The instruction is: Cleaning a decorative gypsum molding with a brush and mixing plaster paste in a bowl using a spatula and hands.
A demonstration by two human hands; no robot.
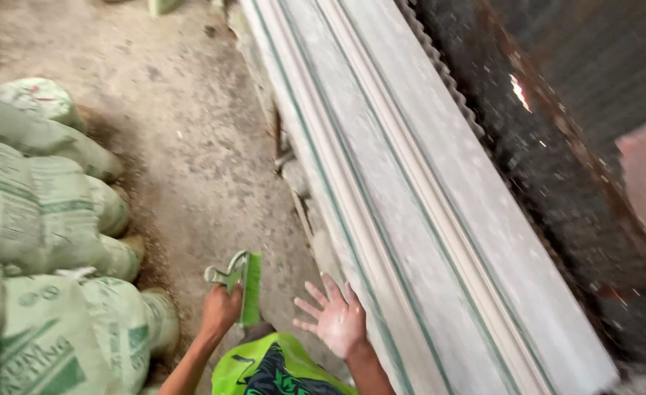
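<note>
My left hand [220, 310] grips the handle of a green brush [246, 287] with its bristles pointing right, low in the middle of the view. My right hand [337, 320] is empty, fingers spread and palm dusted white, beside the near end of a long grey-white moulded slab [411, 190]. The slab has raised ridges and green lines along its length and runs from the top centre down to the bottom right. The hand hovers at the slab's left edge; contact is unclear.
Stacked green and white sacks [38, 219] fill the left side. A dusty concrete floor [184, 124] lies between the sacks and the slab. A dark corrugated wall [557, 95] stands to the right. My bright green shirt [272, 369] shows at the bottom.
</note>
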